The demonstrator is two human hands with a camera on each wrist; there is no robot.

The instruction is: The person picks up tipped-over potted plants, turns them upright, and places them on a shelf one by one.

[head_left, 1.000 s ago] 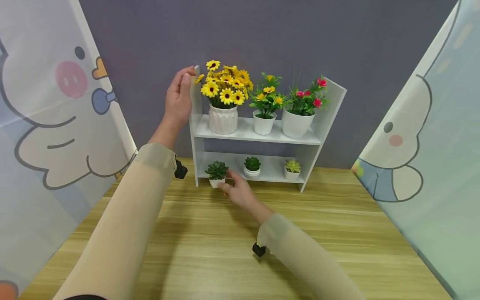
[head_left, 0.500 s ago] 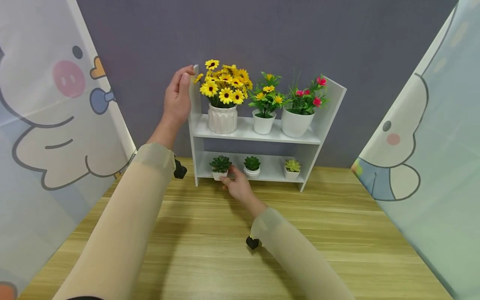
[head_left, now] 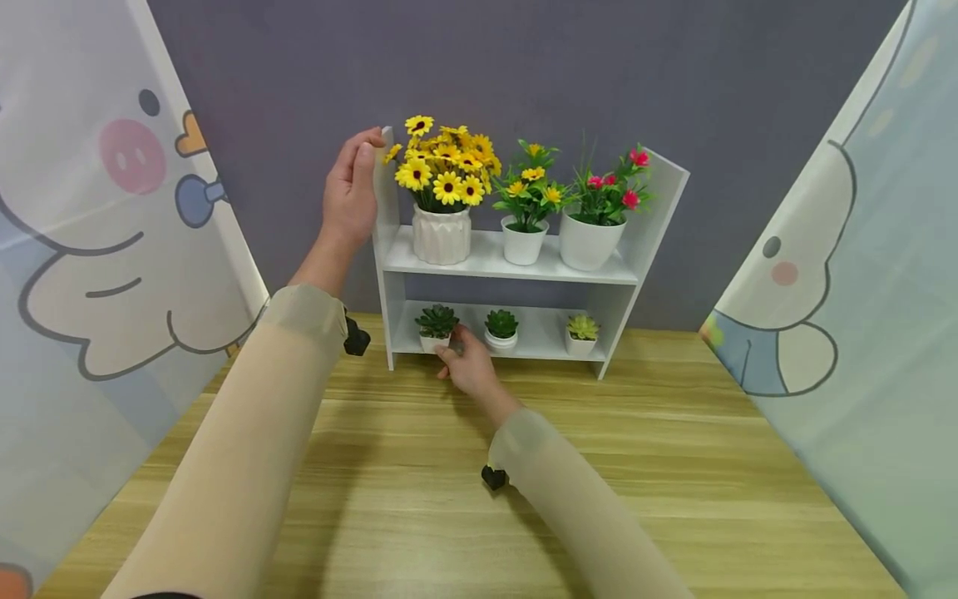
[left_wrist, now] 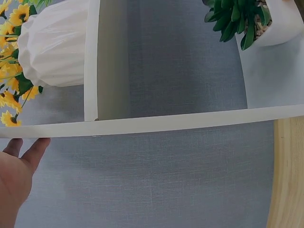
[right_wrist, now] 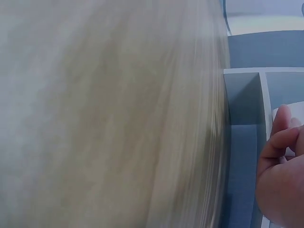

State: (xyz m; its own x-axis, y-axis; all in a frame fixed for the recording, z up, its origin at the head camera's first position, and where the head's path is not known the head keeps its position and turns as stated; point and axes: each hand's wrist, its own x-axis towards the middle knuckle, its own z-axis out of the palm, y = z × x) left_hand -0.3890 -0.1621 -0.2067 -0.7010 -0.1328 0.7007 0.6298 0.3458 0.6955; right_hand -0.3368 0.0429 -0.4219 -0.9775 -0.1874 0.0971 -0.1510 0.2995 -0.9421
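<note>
Head view, progress: small succulent pot [head_left: 436, 326] stands at the lower shelf's left end; all six pots sit on the white shelf unit [head_left: 516, 264], so placing looks nearly done.
Head view, right hand [head_left: 466, 366]: fingers curled, pinching the pot.
Head view, left hand [head_left: 348, 193]: grips the unit's top left edge.
Left wrist view: fingers [left_wrist: 33, 151] lie straight against the side panel.
Right wrist view: curled fingers [right_wrist: 280, 137] touch something white; grip unclear.

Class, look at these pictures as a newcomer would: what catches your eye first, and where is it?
First, the yellow daisy bouquet in a ribbed white vase at the left of the white shelf's upper board. Next, the left hand gripping the shelf's left side panel, and the right hand holding a small succulent pot on the lower board.
</note>
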